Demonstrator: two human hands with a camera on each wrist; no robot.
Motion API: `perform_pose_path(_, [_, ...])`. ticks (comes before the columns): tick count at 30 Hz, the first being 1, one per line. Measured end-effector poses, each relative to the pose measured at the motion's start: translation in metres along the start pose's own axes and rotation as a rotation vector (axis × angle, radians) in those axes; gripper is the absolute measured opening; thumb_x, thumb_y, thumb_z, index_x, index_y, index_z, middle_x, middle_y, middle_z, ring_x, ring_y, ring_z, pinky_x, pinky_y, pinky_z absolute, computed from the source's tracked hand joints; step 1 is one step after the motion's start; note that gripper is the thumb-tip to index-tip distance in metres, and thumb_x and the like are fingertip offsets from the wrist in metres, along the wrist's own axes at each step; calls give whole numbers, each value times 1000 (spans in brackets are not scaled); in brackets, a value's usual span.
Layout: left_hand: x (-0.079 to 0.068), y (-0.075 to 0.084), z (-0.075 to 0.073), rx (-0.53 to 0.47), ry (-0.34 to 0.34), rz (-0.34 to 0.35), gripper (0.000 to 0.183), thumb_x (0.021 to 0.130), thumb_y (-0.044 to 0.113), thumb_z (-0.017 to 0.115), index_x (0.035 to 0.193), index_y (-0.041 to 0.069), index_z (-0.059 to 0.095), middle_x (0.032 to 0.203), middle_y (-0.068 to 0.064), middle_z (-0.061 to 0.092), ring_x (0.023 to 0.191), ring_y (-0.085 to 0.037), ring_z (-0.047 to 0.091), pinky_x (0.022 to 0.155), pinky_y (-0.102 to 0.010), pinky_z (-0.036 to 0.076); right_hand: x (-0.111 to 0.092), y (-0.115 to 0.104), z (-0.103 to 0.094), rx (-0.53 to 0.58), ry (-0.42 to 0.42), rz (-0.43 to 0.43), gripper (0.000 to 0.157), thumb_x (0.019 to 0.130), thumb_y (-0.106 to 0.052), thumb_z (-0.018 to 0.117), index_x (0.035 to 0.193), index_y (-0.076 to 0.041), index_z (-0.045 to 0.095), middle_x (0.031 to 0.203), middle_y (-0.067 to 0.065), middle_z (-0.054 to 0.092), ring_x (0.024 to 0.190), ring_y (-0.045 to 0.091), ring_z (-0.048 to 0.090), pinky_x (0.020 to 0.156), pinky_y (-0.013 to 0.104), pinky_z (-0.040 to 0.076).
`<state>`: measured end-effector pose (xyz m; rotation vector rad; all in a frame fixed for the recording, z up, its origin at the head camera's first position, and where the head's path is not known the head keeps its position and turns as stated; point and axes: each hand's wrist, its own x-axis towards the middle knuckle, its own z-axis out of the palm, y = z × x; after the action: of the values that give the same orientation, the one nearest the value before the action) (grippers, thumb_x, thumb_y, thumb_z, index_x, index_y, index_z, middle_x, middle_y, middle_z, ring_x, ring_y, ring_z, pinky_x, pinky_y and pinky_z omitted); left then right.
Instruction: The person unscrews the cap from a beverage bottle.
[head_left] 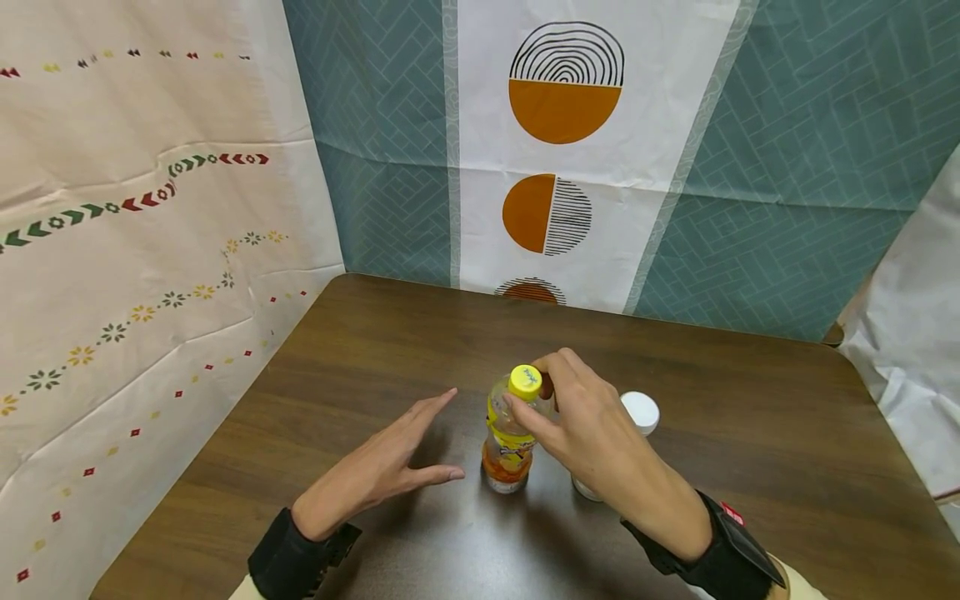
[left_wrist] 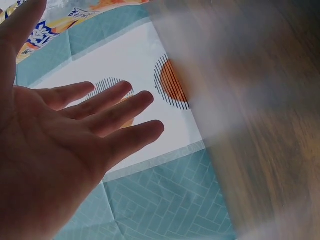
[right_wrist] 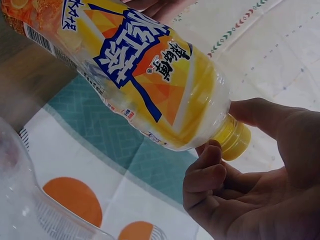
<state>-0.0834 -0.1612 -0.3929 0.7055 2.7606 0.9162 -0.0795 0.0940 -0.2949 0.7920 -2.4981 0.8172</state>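
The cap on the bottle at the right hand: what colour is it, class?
Yellow: the cap shows best in the head view, from above.

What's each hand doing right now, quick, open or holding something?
Left hand: open, holding nothing.
Right hand: closed, holding the bottle at its neck, by the yellow cap.

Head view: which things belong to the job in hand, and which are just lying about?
Job in hand:
yellow-capped clear plastic bottle
person's bare right grip, holding the bottle near its top
person's bare left grip, open beside it, not touching

Apparently just there:
white-capped clear container, not held
brown wooden table
teal-and-white patterned cloth
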Motion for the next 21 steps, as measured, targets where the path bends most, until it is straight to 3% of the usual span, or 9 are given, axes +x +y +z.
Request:
perform_pose_path(11, [4, 0, 2, 8, 1, 32, 93, 79, 63, 59, 152, 24, 16, 153, -1, 25, 134, -19, 26, 102, -51, 36, -1, -7, -11, 29, 18, 13, 23, 81, -24, 72, 93, -9, 59, 80, -3, 49, 63, 12, 48, 48, 24, 44])
perform_pose_path(18, [5, 5, 2, -47, -22, 23, 94, 78, 63, 61, 152, 28, 15, 153, -2, 24, 135, -23, 24, 101, -56, 34, -1, -10, -16, 29, 41, -3, 24, 80, -24, 73, 93, -9, 59, 80, -2, 49, 64, 11, 48, 48, 24, 44])
perform_pose_path(21, [6, 8, 3, -62, -18, 52, 94, 77, 63, 61, 152, 26, 16, 152, -4, 28, 134, -23, 26, 100, -56, 35, -1, -12, -19, 38, 50, -3, 24, 80, -24, 73, 93, -9, 58, 80, -2, 49, 65, 11, 48, 49, 24, 44])
